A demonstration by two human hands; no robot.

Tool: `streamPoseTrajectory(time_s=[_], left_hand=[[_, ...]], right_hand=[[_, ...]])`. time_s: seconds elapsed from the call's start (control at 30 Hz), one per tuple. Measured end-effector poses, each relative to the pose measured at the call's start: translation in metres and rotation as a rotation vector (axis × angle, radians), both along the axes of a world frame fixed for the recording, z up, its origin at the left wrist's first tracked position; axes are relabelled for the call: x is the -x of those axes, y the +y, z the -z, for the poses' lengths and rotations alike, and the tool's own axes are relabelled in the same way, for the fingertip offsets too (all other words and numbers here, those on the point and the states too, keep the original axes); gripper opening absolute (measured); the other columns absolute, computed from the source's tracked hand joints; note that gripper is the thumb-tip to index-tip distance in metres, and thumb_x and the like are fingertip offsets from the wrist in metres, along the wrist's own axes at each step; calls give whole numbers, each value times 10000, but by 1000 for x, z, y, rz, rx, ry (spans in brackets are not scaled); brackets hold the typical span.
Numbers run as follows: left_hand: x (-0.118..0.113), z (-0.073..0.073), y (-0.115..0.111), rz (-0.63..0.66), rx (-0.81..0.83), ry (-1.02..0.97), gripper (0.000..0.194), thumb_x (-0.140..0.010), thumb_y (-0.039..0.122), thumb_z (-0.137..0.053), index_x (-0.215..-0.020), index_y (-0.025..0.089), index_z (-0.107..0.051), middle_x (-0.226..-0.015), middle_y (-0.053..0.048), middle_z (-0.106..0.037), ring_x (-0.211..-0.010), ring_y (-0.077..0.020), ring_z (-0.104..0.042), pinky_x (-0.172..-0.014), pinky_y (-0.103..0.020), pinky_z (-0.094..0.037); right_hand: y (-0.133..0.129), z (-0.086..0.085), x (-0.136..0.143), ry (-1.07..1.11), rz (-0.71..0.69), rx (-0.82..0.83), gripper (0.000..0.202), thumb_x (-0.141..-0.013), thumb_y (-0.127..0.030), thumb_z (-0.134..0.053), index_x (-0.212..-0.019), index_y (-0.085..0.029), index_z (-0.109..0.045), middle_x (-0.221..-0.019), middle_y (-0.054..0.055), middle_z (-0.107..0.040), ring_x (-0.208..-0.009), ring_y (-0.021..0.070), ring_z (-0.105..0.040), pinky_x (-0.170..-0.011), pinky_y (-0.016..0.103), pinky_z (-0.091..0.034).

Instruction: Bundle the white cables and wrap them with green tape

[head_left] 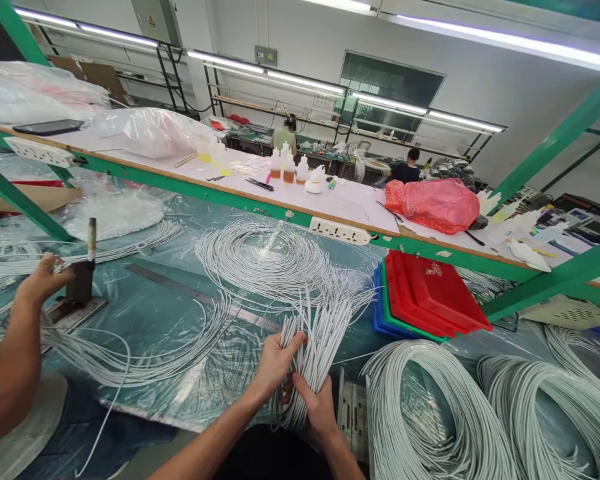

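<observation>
A thick bundle of white cables [325, 340] stands between my hands, its cut ends fanned out at the top. My left hand [277, 360] wraps the bundle's left side, thumb across the strands. Lower down, my right hand [317, 403] grips the same bundle from the right. Just beyond it lies a large loose coil of white cable [260, 260] on the plastic-covered table [230, 387]. A steel ruler [210, 300] runs diagonally under some strands to the left. The lower end of the bundle is partly hidden by my hands.
Coiled white cables [430, 407] lie at the right, near a metal fixture [354, 413]. Stacked red trays [430, 293] stand behind them. At left, a co-worker's hand [43, 280] is by a clamp-like tool [83, 280]. A green-edged shelf [260, 200] with bottles [289, 167] crosses ahead.
</observation>
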State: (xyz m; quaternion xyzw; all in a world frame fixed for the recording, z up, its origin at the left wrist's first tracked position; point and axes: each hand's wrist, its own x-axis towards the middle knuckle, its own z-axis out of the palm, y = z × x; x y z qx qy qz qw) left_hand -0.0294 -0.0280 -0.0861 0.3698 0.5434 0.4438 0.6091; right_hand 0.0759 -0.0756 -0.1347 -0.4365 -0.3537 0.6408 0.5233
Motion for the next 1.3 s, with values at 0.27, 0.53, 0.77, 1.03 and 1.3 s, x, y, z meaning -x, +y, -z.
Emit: streamPoseTrajectory(time_s=[0.27,0.53,0.77,1.03,1.3], left_hand=[[3,-5,1,6,-18,-5,563,-730,707,-657,-860,160,-622,-382,32,-511,-236,-142,-411,-236,-219,-270],[6,-6,-1,37,-39,-1,565,-764,683,-638,-928,143,-641,-369,50,-480,-248,-160,-430,-236,-236,-306],[1,-3,-8,-29,-35,-3,633,-689,741,-662,-871,135,-654,-365,67,-436,-259,-174,-460,-233,-259,-341],[6,-10,-7,-137,-79,-27,626,-716,714,-662,-922,125,-701,-375,96,-347,-303,-112,-386,-327,-216,-271],[9,0,1,-130,-117,5,645,-694,742,-663,-795,106,-696,-445,103,-242,-420,-55,-194,-431,-206,-136]], right_hand=[[-4,-1,2,40,99,40,372,-742,-509,-805,-806,-165,-676,-619,53,-684,-465,210,-616,-490,340,-536],[-3,4,0,41,67,5,356,-778,-505,-778,-819,-167,-675,-635,51,-678,-490,214,-619,-539,353,-530],[3,-7,5,136,76,98,374,-680,-505,-841,-751,-191,-651,-558,-4,-595,-475,187,-560,-494,326,-499],[10,-8,-2,171,22,157,401,-635,-508,-854,-690,-176,-636,-533,-4,-570,-466,158,-513,-477,297,-478],[4,-4,-2,146,52,77,348,-676,-475,-836,-704,-183,-651,-537,-3,-573,-465,164,-526,-462,293,-478]])
